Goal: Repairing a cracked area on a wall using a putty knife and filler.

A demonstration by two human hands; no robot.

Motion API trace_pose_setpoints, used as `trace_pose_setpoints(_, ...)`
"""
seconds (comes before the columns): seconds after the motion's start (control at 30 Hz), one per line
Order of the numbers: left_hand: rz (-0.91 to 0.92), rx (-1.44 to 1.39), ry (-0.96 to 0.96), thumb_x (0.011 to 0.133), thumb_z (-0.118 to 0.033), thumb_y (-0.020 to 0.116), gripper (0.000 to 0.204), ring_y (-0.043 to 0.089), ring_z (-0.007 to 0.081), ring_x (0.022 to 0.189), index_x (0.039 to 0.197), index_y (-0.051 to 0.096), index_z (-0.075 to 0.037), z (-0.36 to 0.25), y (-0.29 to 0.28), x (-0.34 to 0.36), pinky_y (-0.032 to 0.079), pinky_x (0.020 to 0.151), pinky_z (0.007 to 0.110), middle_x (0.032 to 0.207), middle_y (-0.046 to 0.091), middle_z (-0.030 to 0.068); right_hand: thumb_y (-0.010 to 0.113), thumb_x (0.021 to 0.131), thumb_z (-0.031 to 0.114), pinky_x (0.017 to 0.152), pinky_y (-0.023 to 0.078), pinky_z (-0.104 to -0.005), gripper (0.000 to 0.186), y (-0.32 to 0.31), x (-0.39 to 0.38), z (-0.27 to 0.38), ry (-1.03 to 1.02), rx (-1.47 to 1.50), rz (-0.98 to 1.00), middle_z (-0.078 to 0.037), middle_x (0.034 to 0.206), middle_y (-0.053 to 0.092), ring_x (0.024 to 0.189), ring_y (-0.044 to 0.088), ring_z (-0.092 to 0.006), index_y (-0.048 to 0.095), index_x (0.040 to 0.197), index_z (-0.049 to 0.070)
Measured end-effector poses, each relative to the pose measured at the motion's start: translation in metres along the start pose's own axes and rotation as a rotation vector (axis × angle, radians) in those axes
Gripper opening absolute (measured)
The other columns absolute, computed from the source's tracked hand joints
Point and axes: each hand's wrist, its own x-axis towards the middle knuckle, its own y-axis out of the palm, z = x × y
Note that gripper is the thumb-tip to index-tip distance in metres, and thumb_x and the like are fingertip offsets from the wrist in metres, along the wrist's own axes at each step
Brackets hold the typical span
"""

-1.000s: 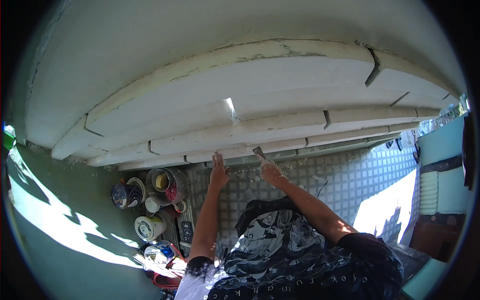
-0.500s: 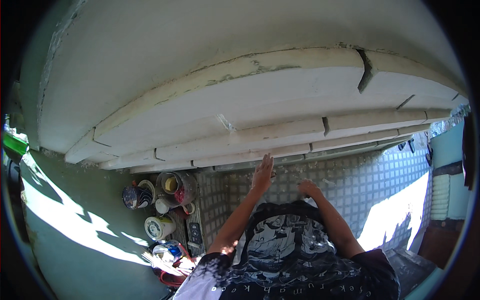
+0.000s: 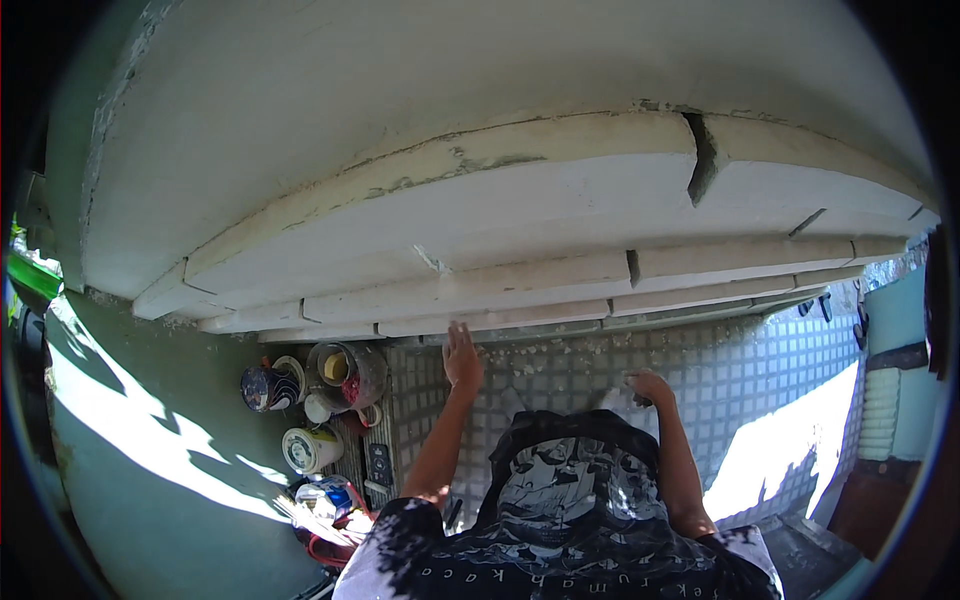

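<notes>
My left hand has its fingers stretched out at the lowest white plastered ledge; whether the fingertips touch it I cannot tell. Higher up, a pale scuffed mark shows beneath the broad upper band, which is cut by dark notches. My right hand hangs low on the right side of my body over the tiled floor, its fingers curled; what they hold, if anything, is hidden.
A large pot with containers, a patterned bucket, a white tub and bundled tools stand at the left beside a green wall. A pale blue structure is at the right edge.
My right hand has dropped from the ledge, where it held a scraper, down and to the right. My left hand rose to the right along the ledge, then moved back down-left.
</notes>
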Motion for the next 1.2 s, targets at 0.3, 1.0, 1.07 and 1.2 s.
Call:
trace_pose_setpoints(0.3,-0.086,-0.267,-0.379,0.079,-0.016,0.067,0.089,0.012,0.0375,0.144,0.149,0.014,0.001,-0.021,0.000,0.003,0.028,0.109,0.045,0.155,0.014,0.0224,0.050,0.092,0.025,0.041,0.047,-0.0311,0.040,-0.042,-0.024,-0.021,0.247,0.304,0.064,-0.011,0.064,0.061,0.047,0.060,-0.0171,0.057,0.130,0.013)
trace_pose_setpoints(1.0,0.016,-0.321,-0.573,0.085,-0.017,0.062,0.084,0.015,0.0339,0.145,0.151,0.011,-0.005,0.088,0.017,-0.044,0.031,0.108,0.050,0.158,0.012,0.0139,0.066,0.085,0.011,0.100,0.041,-0.0360,0.068,-0.015,-0.048,0.087,-0.262,0.190,0.096,-0.009,0.138,0.051,0.119,0.054,-0.0265,0.037,0.145,0.025)
trace_pose_setpoints(1.07,0.024,-0.344,-0.631,0.084,-0.016,0.062,0.083,0.016,0.0360,0.144,0.151,0.012,-0.005,0.117,0.034,-0.071,0.031,0.107,0.050,0.157,0.013,0.0157,0.063,0.087,0.011,0.108,0.034,-0.0372,0.066,-0.011,-0.043,0.111,-0.340,0.227,0.061,-0.010,0.141,0.049,0.131,0.045,-0.0287,0.037,0.145,0.025)
trace_pose_setpoints(1.2,0.035,-0.547,-0.592,0.082,-0.013,0.061,0.083,0.022,0.0409,0.141,0.150,0.013,-0.003,0.114,0.051,-0.112,0.033,0.106,0.049,0.154,0.020,0.0212,0.054,0.092,0.020,0.103,0.040,-0.0416,0.050,0.018,-0.013,0.141,-0.522,0.002,-0.221,-0.014,0.132,0.055,0.122,0.050,-0.0362,0.043,0.141,0.023)
